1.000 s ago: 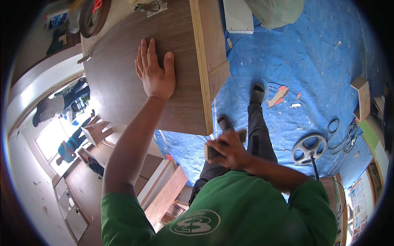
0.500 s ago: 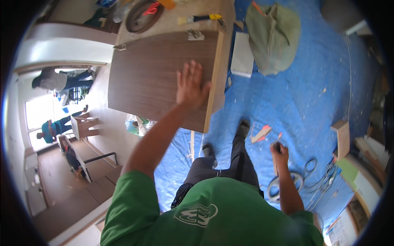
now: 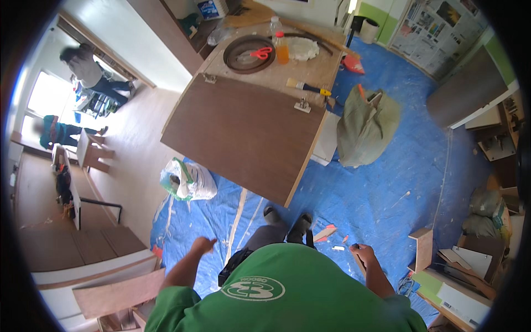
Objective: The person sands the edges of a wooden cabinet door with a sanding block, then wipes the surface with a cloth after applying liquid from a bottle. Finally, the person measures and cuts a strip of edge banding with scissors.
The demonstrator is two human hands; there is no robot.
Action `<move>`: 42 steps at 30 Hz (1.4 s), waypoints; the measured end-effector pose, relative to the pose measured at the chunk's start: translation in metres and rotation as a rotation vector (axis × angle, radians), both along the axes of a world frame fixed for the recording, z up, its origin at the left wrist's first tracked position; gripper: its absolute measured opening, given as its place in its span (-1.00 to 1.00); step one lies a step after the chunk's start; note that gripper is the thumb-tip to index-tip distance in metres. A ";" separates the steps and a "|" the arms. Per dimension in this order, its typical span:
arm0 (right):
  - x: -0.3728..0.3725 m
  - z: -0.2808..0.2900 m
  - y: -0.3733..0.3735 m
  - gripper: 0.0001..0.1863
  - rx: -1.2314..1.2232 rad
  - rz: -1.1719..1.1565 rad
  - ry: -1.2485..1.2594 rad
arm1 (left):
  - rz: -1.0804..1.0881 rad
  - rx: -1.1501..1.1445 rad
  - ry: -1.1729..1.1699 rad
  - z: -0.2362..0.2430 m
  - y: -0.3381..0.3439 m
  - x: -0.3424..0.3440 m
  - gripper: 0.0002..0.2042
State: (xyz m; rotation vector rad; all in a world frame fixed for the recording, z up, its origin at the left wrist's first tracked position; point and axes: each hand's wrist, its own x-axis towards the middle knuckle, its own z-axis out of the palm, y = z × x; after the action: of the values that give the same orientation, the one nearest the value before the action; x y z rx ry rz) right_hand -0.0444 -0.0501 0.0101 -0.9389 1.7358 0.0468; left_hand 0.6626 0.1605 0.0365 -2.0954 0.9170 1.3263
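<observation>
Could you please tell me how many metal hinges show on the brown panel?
2: one hinge at the far left of the brown panel, another hinge near its far right corner; any underneath would be hidden.

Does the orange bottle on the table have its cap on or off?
On: a red cap sits on the neck of the orange bottle.

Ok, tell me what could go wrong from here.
Slip: scraps lie on the creased blue sheet near the right shoe, so a sideways step could skid.
Drop: the brush lies with its handle toward the right edge of the bench; a nudge might send it to the floor.
Bump: the near corner of the board points toward the shoes, so stepping forward could knock it.
</observation>
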 end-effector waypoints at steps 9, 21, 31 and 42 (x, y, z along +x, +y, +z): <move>0.129 0.107 -0.123 -0.37 -0.654 0.234 0.170 | 0.056 -0.251 0.245 -0.066 0.026 -0.077 -0.70; 0.335 0.204 -0.433 -0.22 -1.478 0.739 -0.134 | 1.297 -0.053 0.386 -0.018 -0.013 -0.239 -0.42; 0.502 0.159 -0.583 -0.31 -1.402 1.163 -0.478 | 1.682 -0.312 0.109 -0.001 -0.113 -0.407 -0.51; 0.609 0.110 -0.583 -0.32 -1.310 1.536 -0.392 | 1.954 -0.407 -0.065 0.020 -0.178 -0.526 -0.58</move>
State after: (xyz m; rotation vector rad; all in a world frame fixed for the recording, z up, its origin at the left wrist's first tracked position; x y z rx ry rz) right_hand 0.5644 -0.6330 0.1201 -2.7714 0.1291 -0.2894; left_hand 0.1365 -0.0176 0.0570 -3.1993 -1.5955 1.6566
